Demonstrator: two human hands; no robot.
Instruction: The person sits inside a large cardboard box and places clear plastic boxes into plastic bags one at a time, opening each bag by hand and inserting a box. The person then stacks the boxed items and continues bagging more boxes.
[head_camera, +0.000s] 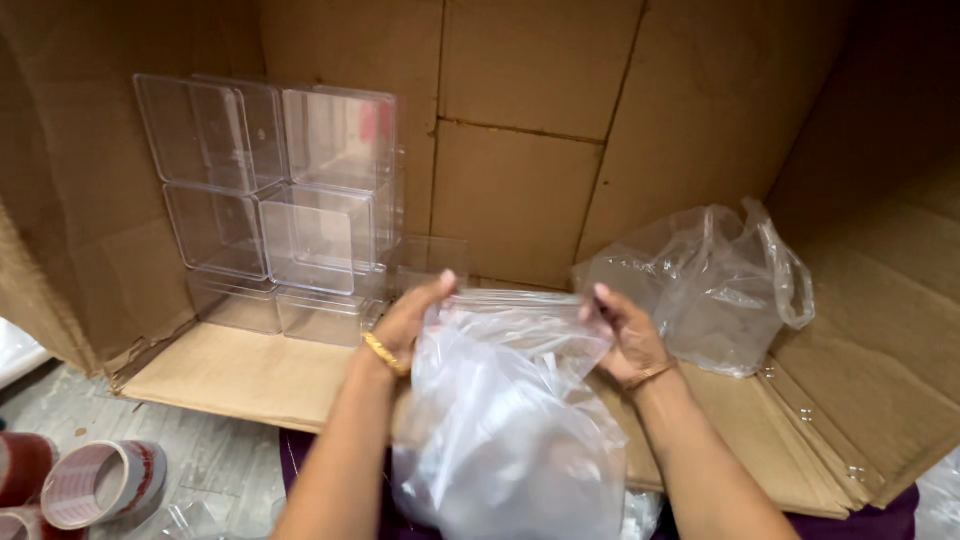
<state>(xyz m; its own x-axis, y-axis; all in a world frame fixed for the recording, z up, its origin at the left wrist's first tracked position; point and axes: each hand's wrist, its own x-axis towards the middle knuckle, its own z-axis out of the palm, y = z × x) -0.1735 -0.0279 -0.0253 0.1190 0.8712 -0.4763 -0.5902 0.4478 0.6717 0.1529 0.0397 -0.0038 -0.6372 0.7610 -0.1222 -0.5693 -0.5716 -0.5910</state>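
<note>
Closest to the lens hung a clear plastic bag (510, 420), bulging downward between 2 forearms. Its upper edge was pinched at both ends: the left hand (412, 318) clenched the rim between thumb and fingers on one side, and the right hand (628, 335) gripped the opposite corner the same way, so the mouth of the bag was stretched between the 2 grips. A gold bangle (385, 353) circled the left wrist; a thin bracelet (650, 375) sat on the right one.

Just beyond the left grip, a stack of clear plastic boxes (285, 205) stood against the wall of a large opened cardboard carton (520, 130), with 1 more clear box just behind the thumb. Beyond and outward from the right grip lay a second crumpled clear bag with handles (705, 285) on the carton's flap. Well below and outward from the left grip, rolls of packing tape (100, 482) rested on the grey floor.
</note>
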